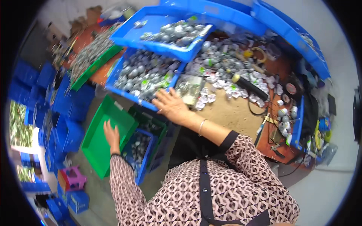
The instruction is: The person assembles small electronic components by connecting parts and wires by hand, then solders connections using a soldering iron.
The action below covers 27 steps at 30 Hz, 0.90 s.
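Note:
My right hand [172, 108] lies across the near right corner of a blue bin [130, 97], palm down with its fingers spread. The bin is heaped with round silver-grey parts [135, 71], and a few bright green bits lie among them. My left hand [112, 136] is lower and to the left, over an empty-looking green tray [94, 137], its fingers stretched out and nothing in them. Whether it touches the tray, I cannot tell. The green tray sits tilted beside a smaller blue bin [141, 174] of dark grey parts.
Another blue tray [152, 17] of silver parts rests above the heaped bin. White and silver pieces [222, 81] cover the table around a black cylindrical tool [250, 87] and brown board [226, 113]. Stacked blue bins [69, 132] and a pink stool [73, 177] stand at left.

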Each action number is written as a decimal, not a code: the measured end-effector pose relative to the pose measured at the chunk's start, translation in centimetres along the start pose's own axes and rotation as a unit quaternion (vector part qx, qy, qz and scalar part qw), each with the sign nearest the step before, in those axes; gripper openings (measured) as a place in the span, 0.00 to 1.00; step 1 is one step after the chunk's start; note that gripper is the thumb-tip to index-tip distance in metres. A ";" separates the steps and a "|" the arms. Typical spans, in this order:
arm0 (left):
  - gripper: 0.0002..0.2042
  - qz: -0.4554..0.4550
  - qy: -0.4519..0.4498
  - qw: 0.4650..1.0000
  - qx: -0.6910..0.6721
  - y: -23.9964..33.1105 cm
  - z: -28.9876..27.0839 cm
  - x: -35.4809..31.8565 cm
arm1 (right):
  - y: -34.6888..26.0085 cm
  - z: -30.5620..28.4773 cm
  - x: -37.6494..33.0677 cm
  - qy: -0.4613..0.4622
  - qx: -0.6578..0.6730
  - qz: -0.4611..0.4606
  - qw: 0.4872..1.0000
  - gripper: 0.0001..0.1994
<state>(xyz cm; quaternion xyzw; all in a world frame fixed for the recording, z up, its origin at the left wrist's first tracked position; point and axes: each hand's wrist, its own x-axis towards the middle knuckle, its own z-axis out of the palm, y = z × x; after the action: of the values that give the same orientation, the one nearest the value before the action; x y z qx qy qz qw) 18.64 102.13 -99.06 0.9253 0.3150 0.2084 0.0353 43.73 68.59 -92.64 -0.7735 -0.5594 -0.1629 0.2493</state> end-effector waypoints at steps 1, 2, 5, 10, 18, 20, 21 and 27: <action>0.26 0.018 -0.003 1.000 0.000 -1.2 0.6 -1.3 | 0.2 0.0 -0.1 0.013 0.007 0.001 1.000 0.31; 0.26 0.027 -0.024 0.999 0.006 -2.4 1.1 -2.7 | 0.1 -0.6 0.0 0.018 0.022 -0.007 1.000 0.31; 0.24 0.014 -0.066 0.998 -0.008 -4.7 3.2 -7.6 | -0.3 -0.1 -0.9 0.051 0.054 -0.026 0.997 0.35; 0.21 0.021 -0.070 0.997 -0.024 -3.3 7.4 -12.5 | 0.3 -2.8 -4.9 -0.016 0.034 -0.077 0.996 0.34; 0.25 0.023 -0.140 0.989 0.038 -1.5 13.9 -15.1 | 3.6 -9.2 -10.0 -0.043 0.069 -0.062 0.995 0.23; 0.21 0.042 -0.116 0.992 0.014 -1.8 15.2 -15.6 | 4.5 -11.4 -10.7 -0.091 0.060 -0.050 0.993 0.21; 0.21 0.041 -0.113 0.993 0.014 -2.1 15.9 -15.6 | 5.0 -11.9 -11.2 -0.089 0.059 -0.052 0.993 0.21; 0.19 0.215 -0.248 0.934 0.139 0.0 15.8 -16.4 | 8.1 -12.6 -13.1 -0.014 -0.002 -0.065 0.998 0.19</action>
<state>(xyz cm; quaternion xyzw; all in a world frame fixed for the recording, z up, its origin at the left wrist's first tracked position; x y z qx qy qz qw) 13.31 93.36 -119.38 0.9888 0.1157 -0.0706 -0.0622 47.50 49.16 -90.89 -0.7385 -0.6114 -0.1691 0.2285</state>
